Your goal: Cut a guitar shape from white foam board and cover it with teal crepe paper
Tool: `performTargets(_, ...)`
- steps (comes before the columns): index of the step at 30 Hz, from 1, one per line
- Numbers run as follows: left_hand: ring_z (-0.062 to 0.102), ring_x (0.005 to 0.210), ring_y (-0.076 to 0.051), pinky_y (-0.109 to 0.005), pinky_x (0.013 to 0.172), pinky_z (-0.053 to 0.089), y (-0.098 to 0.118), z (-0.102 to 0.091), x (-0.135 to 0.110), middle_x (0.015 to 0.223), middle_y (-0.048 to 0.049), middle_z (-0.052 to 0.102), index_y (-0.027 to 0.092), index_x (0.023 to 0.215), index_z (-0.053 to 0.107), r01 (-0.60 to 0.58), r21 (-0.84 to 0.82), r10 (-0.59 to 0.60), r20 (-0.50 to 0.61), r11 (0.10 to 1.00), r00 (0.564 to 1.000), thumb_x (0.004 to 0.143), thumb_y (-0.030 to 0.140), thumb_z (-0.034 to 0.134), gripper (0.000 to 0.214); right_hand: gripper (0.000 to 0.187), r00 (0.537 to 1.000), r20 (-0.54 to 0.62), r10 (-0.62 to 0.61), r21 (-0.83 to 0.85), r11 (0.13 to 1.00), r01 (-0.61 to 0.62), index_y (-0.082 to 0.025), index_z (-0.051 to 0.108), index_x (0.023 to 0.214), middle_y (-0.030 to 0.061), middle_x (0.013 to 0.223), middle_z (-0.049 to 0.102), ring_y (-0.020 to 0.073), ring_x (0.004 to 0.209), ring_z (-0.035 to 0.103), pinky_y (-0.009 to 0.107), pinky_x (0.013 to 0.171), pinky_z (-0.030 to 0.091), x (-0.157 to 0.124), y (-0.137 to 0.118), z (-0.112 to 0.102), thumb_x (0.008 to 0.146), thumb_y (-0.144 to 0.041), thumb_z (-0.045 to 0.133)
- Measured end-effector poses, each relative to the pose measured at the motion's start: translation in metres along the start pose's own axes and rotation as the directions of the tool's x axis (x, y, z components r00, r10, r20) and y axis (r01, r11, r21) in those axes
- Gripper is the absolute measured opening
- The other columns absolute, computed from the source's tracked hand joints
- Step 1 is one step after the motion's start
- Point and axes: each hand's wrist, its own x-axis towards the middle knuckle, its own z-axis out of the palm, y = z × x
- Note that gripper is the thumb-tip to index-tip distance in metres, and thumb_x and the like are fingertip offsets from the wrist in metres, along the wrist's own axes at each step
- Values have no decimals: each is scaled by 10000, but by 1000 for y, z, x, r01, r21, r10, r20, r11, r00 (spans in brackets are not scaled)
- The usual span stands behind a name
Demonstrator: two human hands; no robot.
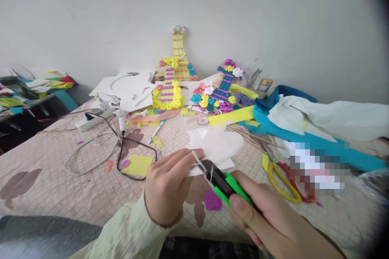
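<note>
Currently, a green-and-black utility knife (224, 185) is gripped in the right hand (267, 214), fingers closed round the handle, thumb on its side. Its tip is held by the fingers of the left hand (167, 184), over the near edge of a white sheet (223, 145); blade contact can't be told. Left hand is laid palm-down, fingers together, slightly bent; whether the sheet is pinched can't be told. Purple paper (213, 200) is seen nearer the body, yellow-handled scissors (265, 163) to the right.
</note>
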Motion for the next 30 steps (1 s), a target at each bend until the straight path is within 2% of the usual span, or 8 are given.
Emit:
performTargets(3, 639, 811, -145, -229, 694, 516, -1, 0, 0, 902, -37, 680, 193, 963, 591, 1, -3, -1, -6, 1000, 1000, 786, 109, 490, 220, 326, 1000, -5, 17, -4, 1000, -17, -215, 481, 878, -38, 534, 433, 82, 429, 415, 187, 407, 356, -1, 3, 1, 848, -504, 334)
performTargets(11, 638, 806, -140, -221, 697, 512, -2, -1, 1, 893, -32, 679, 188, 958, 596, -3, -12, 3, -17, 1000, 1000, 778, 100, 502, 221, 284, 1000, -15, 25, -36, 999, -26, -214, 469, 807, -37, 516, 441, 81, 419, 410, 191, 401, 342, -10, 12, -3, 855, -468, 352)
performTargets(19, 633, 798, -141, -233, 676, 502, 6, -2, 8, 895, -30, 680, 172, 963, 587, -51, 3, 51, 9, 999, 999, 754, 36, 480, 271, 272, 999, -33, -5, -57, 998, 3, -225, 485, 832, -41, 521, 455, 79, 414, 415, 193, 398, 340, -5, 2, -2, 856, -462, 355)
performTargets(25, 627, 764, -121, -207, 652, 478, 6, -9, 15, 853, -10, 678, 170, 938, 599, -45, 44, 45, 16, 998, 999, 738, 40, 514, 253, 258, 999, -29, -28, -83, 996, 25, -223, 464, 812, -43, 526, 458, 83, 430, 439, 193, 414, 358, -9, 11, -2, 870, -438, 334)
performTargets(30, 626, 748, -121, -204, 643, 472, 9, -7, 16, 851, -9, 679, 172, 932, 596, -53, 56, 52, 22, 997, 998, 733, 33, 513, 257, 272, 995, -83, -56, -103, 994, 47, -220, 469, 836, -44, 507, 453, 85, 412, 436, 194, 399, 349, -9, 9, -1, 868, -449, 325)
